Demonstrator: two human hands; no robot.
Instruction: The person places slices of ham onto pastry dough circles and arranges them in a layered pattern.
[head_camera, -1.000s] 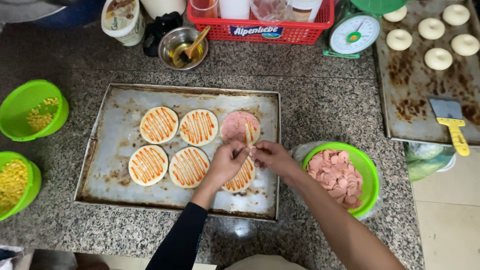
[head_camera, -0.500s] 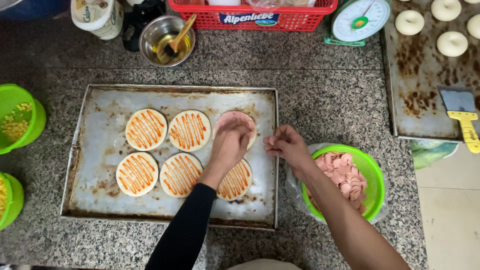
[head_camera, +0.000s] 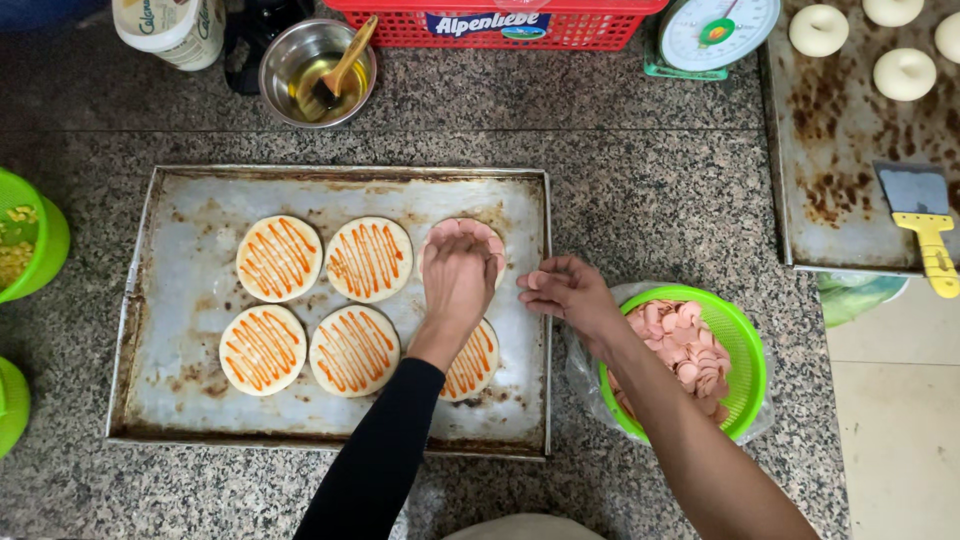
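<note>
A metal baking tray (head_camera: 190, 400) holds several round dough bases striped with orange sauce (head_camera: 279, 257). My left hand (head_camera: 457, 277) lies flat on the back right base (head_camera: 462, 232), which is covered with pink sausage slices. Partly hidden under my left forearm is the front right base (head_camera: 477, 360). My right hand (head_camera: 562, 293) hovers at the tray's right rim, fingers pinched on a few pink sausage slices (head_camera: 536, 280). Just right of it stands a green bowl (head_camera: 748, 350) full of pink sausage slices.
At the left edge stand two green bowls (head_camera: 40, 240), one holding corn. A steel bowl with a brush (head_camera: 312, 68), a red basket (head_camera: 500, 25) and a kitchen scale (head_camera: 715, 30) stand at the back. A second tray (head_camera: 840, 190) with dough rounds and a yellow-handled scraper (head_camera: 925, 225) is at right.
My left hand has flattened onto the sausage-covered base. My right hand went to the green bowl and now sits at the tray rim with slices in its fingers. The camera has shifted.
</note>
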